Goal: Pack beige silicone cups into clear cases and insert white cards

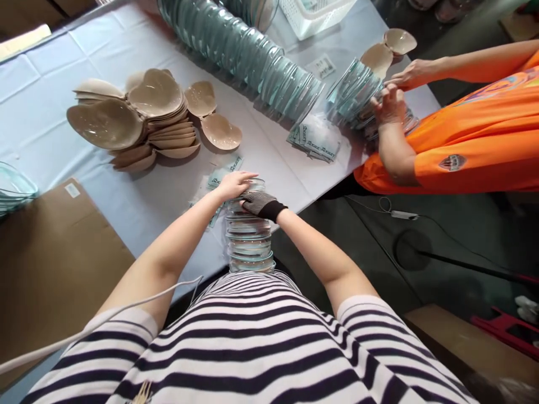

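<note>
Hands: left hand [233, 184] and gloved right hand [257, 203] press flat atop the tall case stack [249, 241]; beyond it, beige cups [138, 120] remain unpacked.

We see a tall stack of clear plastic cases [249, 235], upright at the near worktop [269, 151] edge.

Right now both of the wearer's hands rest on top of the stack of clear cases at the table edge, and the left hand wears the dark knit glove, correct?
Not quite. The head view shows the dark knit glove on the right hand; the left hand is bare. Both do rest on top of the stack of clear cases at the table edge.
</note>
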`<move>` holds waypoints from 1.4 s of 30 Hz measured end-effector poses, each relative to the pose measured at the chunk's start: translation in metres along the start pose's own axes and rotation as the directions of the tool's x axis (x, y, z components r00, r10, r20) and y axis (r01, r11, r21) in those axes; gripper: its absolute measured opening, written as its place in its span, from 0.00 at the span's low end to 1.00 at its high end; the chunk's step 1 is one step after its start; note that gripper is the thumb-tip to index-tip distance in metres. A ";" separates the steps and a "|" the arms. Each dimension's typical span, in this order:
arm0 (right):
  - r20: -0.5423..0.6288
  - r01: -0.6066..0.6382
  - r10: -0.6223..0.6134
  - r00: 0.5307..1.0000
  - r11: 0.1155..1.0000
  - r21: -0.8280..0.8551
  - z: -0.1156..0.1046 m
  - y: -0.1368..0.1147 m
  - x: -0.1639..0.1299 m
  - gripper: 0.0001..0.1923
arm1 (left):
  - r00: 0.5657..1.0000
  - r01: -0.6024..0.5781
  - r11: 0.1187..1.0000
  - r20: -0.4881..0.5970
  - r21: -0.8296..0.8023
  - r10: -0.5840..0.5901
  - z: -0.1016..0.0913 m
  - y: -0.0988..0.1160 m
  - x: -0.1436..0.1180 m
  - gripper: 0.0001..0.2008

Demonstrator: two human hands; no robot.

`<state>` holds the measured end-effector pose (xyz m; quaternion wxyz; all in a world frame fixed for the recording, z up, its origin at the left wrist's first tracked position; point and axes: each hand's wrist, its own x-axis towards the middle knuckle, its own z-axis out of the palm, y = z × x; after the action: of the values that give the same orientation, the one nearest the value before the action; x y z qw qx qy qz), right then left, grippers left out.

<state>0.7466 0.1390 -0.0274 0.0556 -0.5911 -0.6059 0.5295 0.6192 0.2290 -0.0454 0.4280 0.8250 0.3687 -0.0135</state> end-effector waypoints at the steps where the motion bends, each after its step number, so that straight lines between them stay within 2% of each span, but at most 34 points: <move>1: -0.053 -0.013 0.012 0.999 1.000 -0.012 -0.005 0.010 -0.006 0.14 | 1.000 -0.016 0.998 -0.026 -0.064 0.014 0.001 -0.003 -0.006 0.23; 4: -0.158 -0.097 0.106 0.982 0.993 0.064 -0.009 0.044 -0.025 0.17 | 1.000 0.003 0.988 -0.019 -0.154 -0.006 0.000 -0.012 -0.026 0.21; 7: -0.113 -0.243 0.288 0.951 0.921 0.306 0.005 0.077 -0.043 0.14 | 1.000 0.004 1.000 0.015 -0.009 -0.004 -0.002 -0.015 -0.040 0.30; 9: 0.046 -0.364 0.386 0.922 0.816 0.450 0.021 0.094 -0.052 0.09 | 0.999 0.003 0.995 0.035 0.102 -0.007 -0.003 -0.014 -0.043 0.36; 11: 0.266 -0.456 0.370 0.890 0.721 0.522 0.038 0.105 -0.054 0.14 | 0.998 0.000 0.984 0.067 0.177 -0.012 -0.004 -0.009 -0.040 0.40; 13: 0.417 -0.495 0.299 0.859 0.695 0.522 0.049 0.113 -0.050 0.16 | 0.994 -0.019 0.972 0.113 0.235 -0.008 -0.004 -0.001 -0.035 0.46; 15: 0.455 -0.486 0.267 0.850 0.732 0.478 0.055 0.118 -0.043 0.12 | 0.991 -0.050 0.952 0.136 0.301 0.009 -0.002 0.009 -0.033 0.52; 18: 0.431 -0.468 0.288 0.855 0.786 0.405 0.055 0.126 -0.039 0.06 | 0.992 -0.057 0.910 0.128 0.410 0.005 0.002 0.022 -0.036 0.55; 21: 0.379 -0.417 0.252 0.890 0.784 0.459 0.053 0.128 -0.048 0.01 | 0.990 -0.033 0.875 0.136 0.483 -0.038 0.006 0.030 -0.041 0.56; 25: 0.267 -0.330 0.210 0.940 0.754 0.567 0.053 0.123 -0.062 0.04 | 0.980 -0.095 0.824 0.200 0.559 -0.023 0.018 0.047 -0.038 0.62; 27: 0.258 -0.334 0.224 0.940 0.766 0.549 0.054 0.121 -0.061 0.05 | 0.973 -0.111 0.793 0.228 0.598 -0.035 0.026 0.059 -0.033 0.63; 31: 0.266 -0.337 0.234 0.935 0.816 0.470 0.054 0.123 -0.052 0.05 | 0.956 -0.080 0.741 0.262 0.666 -0.133 0.036 0.077 -0.027 0.62; 34: 0.247 -0.317 0.223 0.943 0.824 0.469 0.057 0.122 -0.050 0.06 | 0.938 -0.071 0.721 0.293 0.689 -0.187 0.038 0.080 -0.027 0.63; 38: 0.201 -0.295 0.221 0.954 0.803 0.518 0.058 0.113 -0.062 0.08 | 0.946 -0.057 0.688 0.259 0.723 -0.194 0.043 0.081 -0.029 0.61; 42: 0.100 -0.194 0.167 0.981 0.797 0.572 0.042 0.105 -0.083 0.12 | 0.961 -0.033 0.662 0.206 0.749 -0.185 0.053 0.081 -0.029 0.56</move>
<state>0.8105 0.0232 -0.0735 0.1686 -0.5892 -0.3584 0.7043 0.6637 0.1445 -0.0125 0.0971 0.9018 0.3047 -0.2908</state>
